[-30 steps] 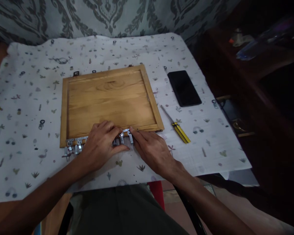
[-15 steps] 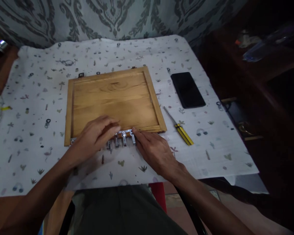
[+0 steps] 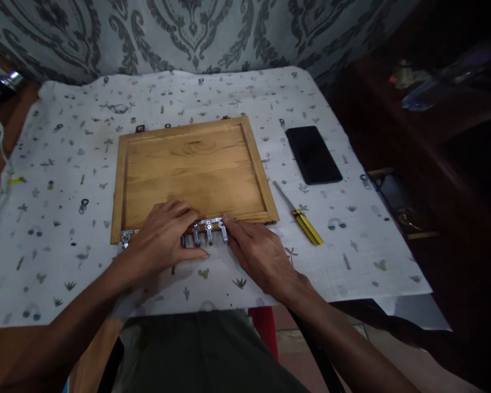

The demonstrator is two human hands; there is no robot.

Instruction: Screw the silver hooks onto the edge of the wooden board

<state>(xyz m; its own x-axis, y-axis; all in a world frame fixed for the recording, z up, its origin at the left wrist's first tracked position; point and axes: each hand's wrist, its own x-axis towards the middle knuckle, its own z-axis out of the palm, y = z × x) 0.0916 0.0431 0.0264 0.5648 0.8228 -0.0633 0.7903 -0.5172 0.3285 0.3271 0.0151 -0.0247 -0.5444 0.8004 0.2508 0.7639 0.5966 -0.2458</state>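
A bright silvery hook rail (image 3: 208,225), with several flat hooks and small screw heads, lies along the near edge of a wooden panel (image 3: 192,174). The panel is yellowish, grained and framed, with small dark fittings at its far edge. It rests left of the bench's (image 3: 85,289) middle, towards the near edge, on a white cloth (image 3: 364,262) printed with small motifs. A yellow-and-black screwdriver (image 3: 306,225) lies just beside the panel's right side; a dark phone (image 3: 314,154) lies nearer the bench's right edge. Grey patterned fabric (image 3: 188,33) hangs beyond the far edge; the room's right side is dim. The left hand (image 3: 159,234) arches over the rail's middle, thumb spread from fingers; its grip is hidden. The right hand (image 3: 257,251), fingers together, touches the rail's right end; I cannot tell whether it pinches.
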